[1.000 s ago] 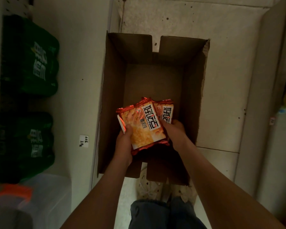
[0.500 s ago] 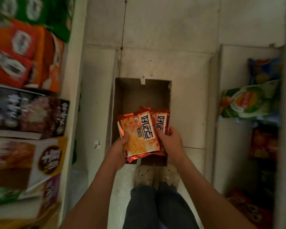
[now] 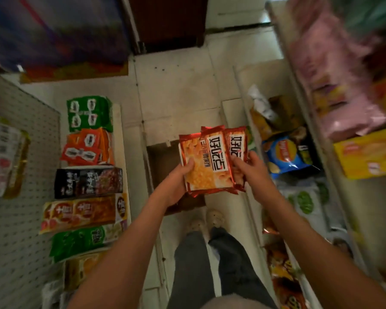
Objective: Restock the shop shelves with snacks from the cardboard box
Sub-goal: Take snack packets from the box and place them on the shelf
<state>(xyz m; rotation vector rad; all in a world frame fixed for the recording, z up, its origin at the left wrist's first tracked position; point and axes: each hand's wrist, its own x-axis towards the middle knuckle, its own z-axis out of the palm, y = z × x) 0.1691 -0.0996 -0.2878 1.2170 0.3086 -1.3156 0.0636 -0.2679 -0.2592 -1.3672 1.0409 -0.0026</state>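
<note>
Gripping a stack of red-and-orange snack packets (image 3: 206, 161), the left hand (image 3: 176, 182) lays its thumb over the front packet's lower left edge, with its fingers hidden behind the stack. The right hand (image 3: 251, 170) pinches the right side, thumb on the front and the other fingers out of sight behind. Three packets show, fanned at the top; whether more lie behind them cannot be told.

The stack is held in the air over the cardboard box (image 3: 159, 166), which stands on the floor (image 3: 176, 97) between two shelf units. Packets and hands cover most of the box, so only its left inner wall and a strip of its near end show, and its contents are hidden.

The left shelf (image 3: 119, 134) carries green packets (image 3: 88, 113), orange packets (image 3: 87, 146) and a dark box (image 3: 87, 182), their print too soft to read. On the right shelf (image 3: 231, 114) a blue crisp bag (image 3: 283, 155) is clear enough, while the pink packets (image 3: 334, 85) and yellow box (image 3: 366, 152) above it are smeared by blur. The upper left corner is only streaks of colour. Pale shoes (image 3: 214, 219) peek out past dark trousers (image 3: 210, 264), which are cut off by the bottom edge.
</note>
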